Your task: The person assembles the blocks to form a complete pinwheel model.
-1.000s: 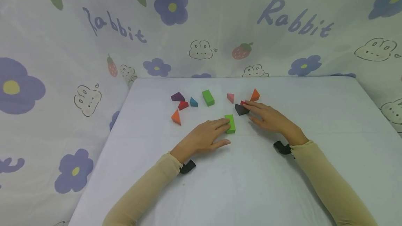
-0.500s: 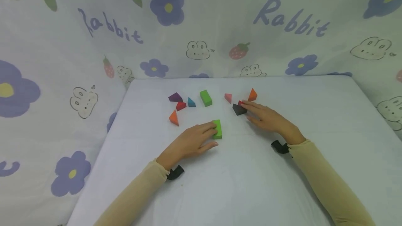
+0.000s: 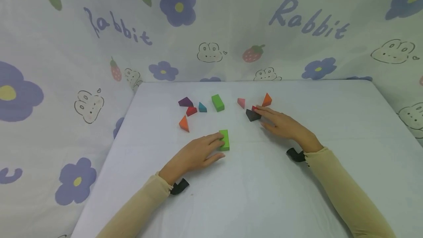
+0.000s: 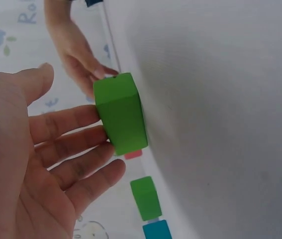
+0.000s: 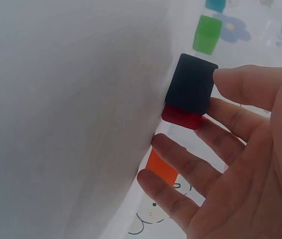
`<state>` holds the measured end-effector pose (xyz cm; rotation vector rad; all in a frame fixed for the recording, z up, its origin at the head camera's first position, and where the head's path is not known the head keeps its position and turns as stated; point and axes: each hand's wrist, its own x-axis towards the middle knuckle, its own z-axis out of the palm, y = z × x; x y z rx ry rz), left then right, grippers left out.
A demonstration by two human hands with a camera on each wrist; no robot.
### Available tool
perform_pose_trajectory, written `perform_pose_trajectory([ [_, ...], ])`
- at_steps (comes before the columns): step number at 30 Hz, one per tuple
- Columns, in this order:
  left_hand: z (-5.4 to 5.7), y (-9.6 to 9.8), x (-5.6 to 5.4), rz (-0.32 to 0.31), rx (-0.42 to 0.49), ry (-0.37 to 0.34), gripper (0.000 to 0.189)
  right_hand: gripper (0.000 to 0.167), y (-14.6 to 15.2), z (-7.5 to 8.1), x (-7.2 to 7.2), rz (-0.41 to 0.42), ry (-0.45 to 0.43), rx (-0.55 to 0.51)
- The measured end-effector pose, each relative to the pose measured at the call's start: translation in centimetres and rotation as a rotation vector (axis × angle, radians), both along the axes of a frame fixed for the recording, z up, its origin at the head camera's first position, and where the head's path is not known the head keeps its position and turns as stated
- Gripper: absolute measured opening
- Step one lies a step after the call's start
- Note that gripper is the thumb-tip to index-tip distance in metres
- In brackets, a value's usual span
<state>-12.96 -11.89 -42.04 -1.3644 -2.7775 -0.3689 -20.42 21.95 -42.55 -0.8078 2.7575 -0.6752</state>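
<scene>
A flowered cloth (image 3: 238, 14) hangs behind a white tabletop (image 3: 264, 186), where my left hand (image 3: 198, 153) and right hand (image 3: 284, 124) rest among coloured blocks.
My left grip is wide: fingers nearly straight, their tips on the near green block (image 3: 225, 142), thumb held clear of it, in front of the other green block (image 3: 218, 103). My right grip is loose too, fingers apart, just beside the dark block (image 3: 252, 115); I cannot tell whether my thumb touches it. A purple block (image 3: 186, 102) lies on the far left, with one orange block (image 3: 184, 124) nearer me and another orange block (image 3: 267, 100) beyond my right fingers. Smallest are a blue block (image 3: 202, 107), a pink block (image 3: 241, 103), a red block (image 3: 191, 111) beside the purple, and the right-hand red block (image 5: 183, 116) at my fingertips, against the dark one.
</scene>
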Motion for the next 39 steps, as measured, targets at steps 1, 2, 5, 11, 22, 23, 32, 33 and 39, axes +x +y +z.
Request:
perform_pose_trajectory([
  [1, 0.0, 0.0, 0.0, -0.002, 0.000, 0.001, 0.044, 0.059, 0.0, 0.0, 0.0, -0.001, -0.004, 0.000],
  [2, 0.1, 0.0, 0.0, -0.003, -0.001, 0.001, 0.044, 0.059, 0.0, 0.0, 0.0, -0.002, -0.006, -0.002],
  [5, 0.2, 0.1, 0.1, 0.001, -0.011, -0.001, 0.044, 0.059, 0.0, 0.0, 0.0, -0.003, -0.008, -0.001],
  [11, 0.4, 0.2, 0.3, 0.011, -0.019, -0.001, 0.046, 0.059, 0.1, -0.2, 0.0, 0.000, -0.003, 0.008],
  [22, 0.7, 0.1, -0.9, 0.037, -0.009, -0.026, 0.046, 0.059, 0.2, -0.2, 0.0, 0.000, -0.004, 0.005],
  [23, 0.9, 0.0, -1.5, 0.055, -0.005, -0.027, 0.046, 0.059, 0.2, -0.2, 0.0, 0.001, -0.003, 0.006],
  [32, 1.6, 0.7, -7.8, 0.225, 0.024, -0.057, 0.049, 0.059, 0.4, 0.1, -0.2, -0.003, -0.009, 0.006],
  [33, 1.5, 0.8, -8.1, 0.227, 0.021, -0.064, 0.049, 0.059, 0.3, 0.0, -0.2, -0.002, -0.011, 0.002],
  [39, 0.5, 1.1, -9.1, 0.269, -0.080, -0.090, 0.052, 0.059, 0.3, -0.1, -0.2, 0.009, -0.014, -0.018],
])
